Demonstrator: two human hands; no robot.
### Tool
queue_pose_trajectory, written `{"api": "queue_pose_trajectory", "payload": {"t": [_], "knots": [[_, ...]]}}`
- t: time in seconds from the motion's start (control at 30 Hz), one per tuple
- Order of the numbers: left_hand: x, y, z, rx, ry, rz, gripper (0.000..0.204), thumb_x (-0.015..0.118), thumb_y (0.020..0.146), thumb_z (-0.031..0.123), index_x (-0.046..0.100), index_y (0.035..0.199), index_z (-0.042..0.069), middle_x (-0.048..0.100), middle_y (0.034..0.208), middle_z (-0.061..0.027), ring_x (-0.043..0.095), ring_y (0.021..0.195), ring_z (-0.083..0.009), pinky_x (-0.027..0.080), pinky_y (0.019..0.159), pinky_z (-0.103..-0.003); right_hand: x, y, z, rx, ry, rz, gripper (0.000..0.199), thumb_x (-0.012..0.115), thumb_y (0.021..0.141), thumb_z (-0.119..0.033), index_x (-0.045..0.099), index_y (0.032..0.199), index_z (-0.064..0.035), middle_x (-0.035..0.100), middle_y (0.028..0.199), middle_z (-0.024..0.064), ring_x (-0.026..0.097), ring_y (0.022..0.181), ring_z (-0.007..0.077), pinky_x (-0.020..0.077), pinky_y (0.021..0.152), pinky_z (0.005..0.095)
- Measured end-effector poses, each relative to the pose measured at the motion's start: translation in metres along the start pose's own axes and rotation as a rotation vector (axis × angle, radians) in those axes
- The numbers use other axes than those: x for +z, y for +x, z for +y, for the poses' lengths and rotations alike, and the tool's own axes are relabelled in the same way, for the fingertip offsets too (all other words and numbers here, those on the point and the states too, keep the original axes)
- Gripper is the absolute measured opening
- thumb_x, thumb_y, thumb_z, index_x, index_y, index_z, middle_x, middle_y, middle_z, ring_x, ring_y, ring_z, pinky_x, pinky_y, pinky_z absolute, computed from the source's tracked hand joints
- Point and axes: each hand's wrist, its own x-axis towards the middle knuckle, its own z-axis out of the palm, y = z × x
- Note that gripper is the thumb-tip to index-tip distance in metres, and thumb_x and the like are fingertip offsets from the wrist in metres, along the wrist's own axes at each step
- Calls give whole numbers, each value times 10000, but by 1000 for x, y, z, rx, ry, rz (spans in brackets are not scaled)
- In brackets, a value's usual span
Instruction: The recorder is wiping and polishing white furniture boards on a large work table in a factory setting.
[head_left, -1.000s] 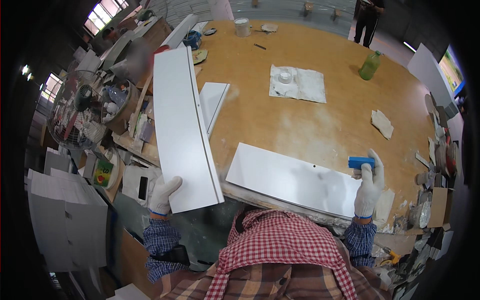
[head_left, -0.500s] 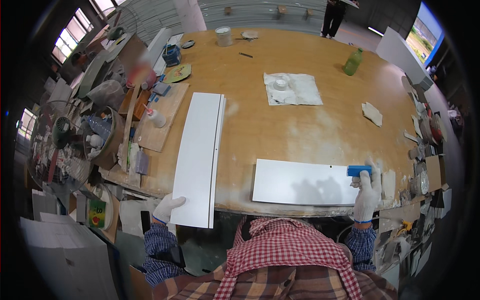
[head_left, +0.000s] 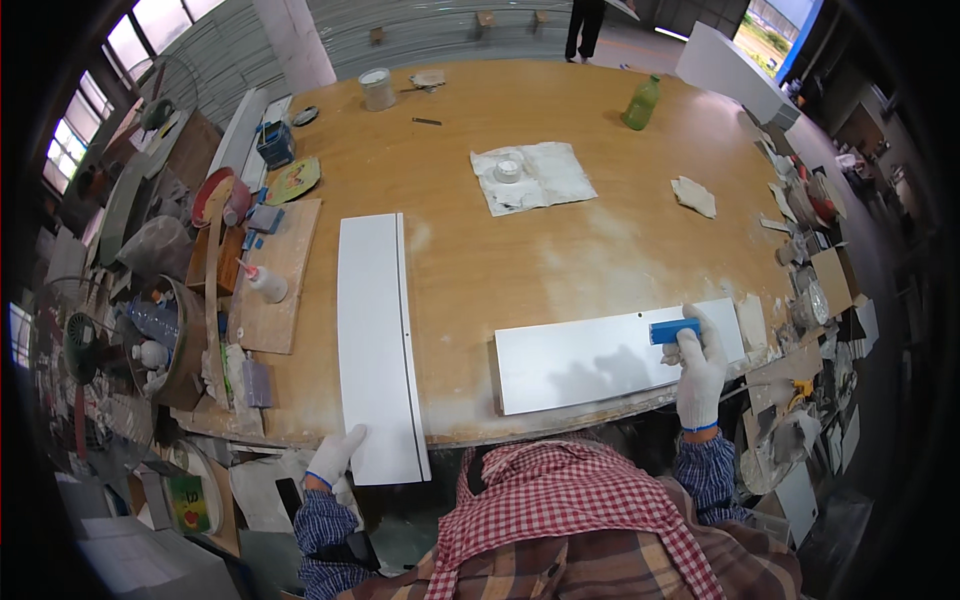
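"While our left hand [head_left: 336, 457] grips one white board [head_left: 372, 340], which way does it point?"

"Lengthwise away from us, near end past the table [head_left: 460, 290]; our right hand [head_left: 702, 370] pinches a blue block [head_left: 672, 331], long axis crosswise, over another white board [head_left: 550, 355]."

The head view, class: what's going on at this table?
A person in white gloves is handling two white boards. The left hand grips the near end of the left board, which juts past the near edge of the table. The right hand holds a blue block over the right board; whether they touch is unclear. Farther back stands a green bottle.
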Motion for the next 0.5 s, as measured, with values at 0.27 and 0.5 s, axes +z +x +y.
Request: {"api": "queue_pose_trajectory", "payload": {"t": [0.27, 0.5], "knots": [[-1, -17, 34, -115, 558, 131, 732, 547, 919, 696, 780, 960, 4, 742, 804, -184, 748, 816, -303, 570, 755, -413, 11, -4, 10, 45, 32, 6, 402, 568, 1017, -89, 558, 1395, 47, 663, 1004, 77, 632, 780, 102, 529, 682, 242], [-4, -15, 24, 10, 816, 388, 610, 567, 897, 639, 791, 982, 78, 758, 927, -197, 729, 930, -391, 554, 831, -470, 19, -13, 9, 61, 49, 21, 490, 556, 1011, -49, 491, 1491, 24, 606, 946, 38, 608, 764, 97, 517, 656, 247]]}}
